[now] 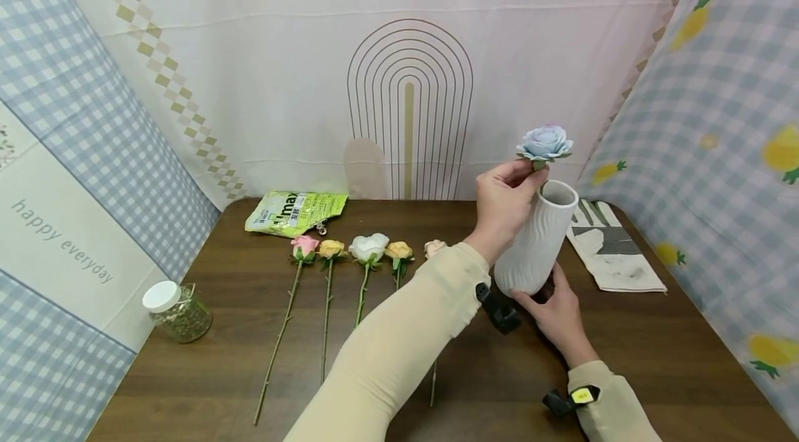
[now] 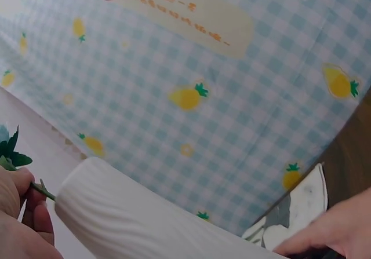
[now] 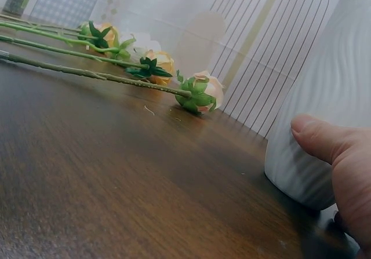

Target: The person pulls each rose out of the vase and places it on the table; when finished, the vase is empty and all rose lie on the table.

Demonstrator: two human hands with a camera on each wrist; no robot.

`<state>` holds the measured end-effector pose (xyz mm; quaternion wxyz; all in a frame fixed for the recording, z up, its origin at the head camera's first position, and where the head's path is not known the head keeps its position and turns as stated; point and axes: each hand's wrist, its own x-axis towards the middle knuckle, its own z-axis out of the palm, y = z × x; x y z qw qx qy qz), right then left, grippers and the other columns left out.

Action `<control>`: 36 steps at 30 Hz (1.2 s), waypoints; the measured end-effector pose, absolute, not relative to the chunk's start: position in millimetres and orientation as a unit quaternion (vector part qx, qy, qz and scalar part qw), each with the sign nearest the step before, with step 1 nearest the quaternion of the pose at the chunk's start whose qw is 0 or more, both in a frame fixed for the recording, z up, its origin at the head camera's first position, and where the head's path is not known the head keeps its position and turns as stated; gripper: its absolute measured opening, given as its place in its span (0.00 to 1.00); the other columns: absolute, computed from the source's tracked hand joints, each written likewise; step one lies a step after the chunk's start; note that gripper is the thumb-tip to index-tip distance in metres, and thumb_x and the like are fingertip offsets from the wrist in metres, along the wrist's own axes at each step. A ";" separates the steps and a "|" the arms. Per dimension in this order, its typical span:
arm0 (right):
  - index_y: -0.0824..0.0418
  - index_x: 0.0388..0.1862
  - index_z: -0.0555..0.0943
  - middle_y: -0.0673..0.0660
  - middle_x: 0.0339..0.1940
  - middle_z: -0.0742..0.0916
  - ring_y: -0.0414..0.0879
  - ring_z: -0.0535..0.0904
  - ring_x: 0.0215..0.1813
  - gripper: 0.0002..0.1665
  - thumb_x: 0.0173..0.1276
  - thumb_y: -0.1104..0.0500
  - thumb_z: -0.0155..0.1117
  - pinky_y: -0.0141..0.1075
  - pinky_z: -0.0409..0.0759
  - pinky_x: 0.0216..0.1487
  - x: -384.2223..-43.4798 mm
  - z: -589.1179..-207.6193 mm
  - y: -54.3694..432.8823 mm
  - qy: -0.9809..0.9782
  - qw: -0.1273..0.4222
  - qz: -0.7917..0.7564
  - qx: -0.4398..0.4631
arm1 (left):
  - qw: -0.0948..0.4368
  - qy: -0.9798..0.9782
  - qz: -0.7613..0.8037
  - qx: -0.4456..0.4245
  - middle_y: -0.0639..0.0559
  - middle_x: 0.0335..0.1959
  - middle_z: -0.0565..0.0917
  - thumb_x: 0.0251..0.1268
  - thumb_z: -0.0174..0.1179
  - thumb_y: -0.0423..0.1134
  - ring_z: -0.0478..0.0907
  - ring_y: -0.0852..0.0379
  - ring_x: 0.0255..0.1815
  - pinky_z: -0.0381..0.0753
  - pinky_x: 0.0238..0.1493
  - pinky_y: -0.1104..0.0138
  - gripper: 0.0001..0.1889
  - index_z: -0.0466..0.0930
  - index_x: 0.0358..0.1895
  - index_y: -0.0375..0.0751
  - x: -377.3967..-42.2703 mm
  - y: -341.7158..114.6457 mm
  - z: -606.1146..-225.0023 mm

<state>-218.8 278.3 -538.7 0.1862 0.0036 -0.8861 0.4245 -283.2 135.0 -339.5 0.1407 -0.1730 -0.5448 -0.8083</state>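
Observation:
A pale blue artificial rose [image 1: 544,143] stands upright over the mouth of a white ribbed vase [image 1: 533,244]. Just under its bloom, my left hand [image 1: 504,200] pinches the green stem [image 2: 43,190], whose lower part runs into the vase and is hidden there. My right hand [image 1: 557,313] grips the base of the vase; in the right wrist view its thumb [image 3: 316,138] lies against the ribbed side. The vase leans slightly to the right in the head view.
Several roses lie in a row at the centre left, among them a pink rose [image 1: 304,248] and a white rose [image 1: 368,248]. A green packet [image 1: 295,213] lies behind them. A lidded jar [image 1: 177,312] stands far left. A folded cloth [image 1: 614,248] lies right of the vase.

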 end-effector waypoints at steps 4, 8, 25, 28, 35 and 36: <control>0.51 0.78 0.52 0.64 0.63 0.75 0.55 0.71 0.62 0.58 0.54 0.47 0.76 0.50 0.72 0.54 -218.7 -537.9 277.9 -0.883 0.188 0.429 0.010 | 0.145 -0.527 -0.819 -0.176 0.42 0.31 0.87 0.54 0.69 0.28 0.83 0.67 0.30 0.83 0.37 0.70 0.07 0.86 0.36 0.29 -281.3 133.6 -331.9; 0.51 0.78 0.51 0.64 0.63 0.75 0.55 0.71 0.62 0.59 0.55 0.48 0.76 0.42 0.74 0.55 -218.5 -537.7 278.3 -0.881 0.191 0.432 0.015 | 0.142 -0.509 -0.830 -0.181 0.37 0.32 0.86 0.54 0.69 0.27 0.83 0.67 0.29 0.83 0.37 0.70 0.07 0.86 0.36 0.27 -279.8 134.9 -328.2; 0.52 0.78 0.50 0.64 0.63 0.74 0.56 0.72 0.62 0.59 0.55 0.49 0.76 0.52 0.74 0.53 -218.8 -537.5 277.5 -0.880 0.188 0.436 0.028 | 0.147 -0.449 -0.858 -0.201 0.35 0.36 0.86 0.54 0.66 0.22 0.83 0.62 0.32 0.84 0.40 0.63 0.09 0.83 0.40 0.22 -277.6 124.8 -299.5; 0.52 0.77 0.52 0.64 0.63 0.75 0.55 0.72 0.62 0.59 0.54 0.50 0.77 0.40 0.75 0.54 -219.3 -538.3 277.0 -0.880 0.196 0.432 0.026 | 0.176 -0.398 -0.881 -0.185 0.34 0.36 0.85 0.53 0.66 0.21 0.83 0.60 0.32 0.84 0.41 0.60 0.10 0.82 0.40 0.20 -278.1 113.0 -288.5; 0.55 0.77 0.54 0.65 0.63 0.75 0.55 0.72 0.62 0.59 0.52 0.51 0.78 0.17 0.66 0.49 -218.3 -538.0 275.8 -0.877 0.197 0.438 0.017 | 0.205 -0.281 -0.928 -0.136 0.48 0.30 0.87 0.53 0.65 0.20 0.83 0.58 0.30 0.83 0.38 0.64 0.07 0.86 0.33 0.34 -278.0 68.0 -259.3; 0.55 0.77 0.53 0.65 0.63 0.75 0.55 0.72 0.63 0.59 0.53 0.51 0.78 0.19 0.67 0.50 -217.9 -537.7 275.7 -0.877 0.196 0.438 0.015 | 0.202 -0.267 -0.933 -0.130 0.49 0.30 0.87 0.54 0.65 0.21 0.83 0.58 0.30 0.83 0.37 0.65 0.08 0.86 0.31 0.38 -277.8 60.7 -258.6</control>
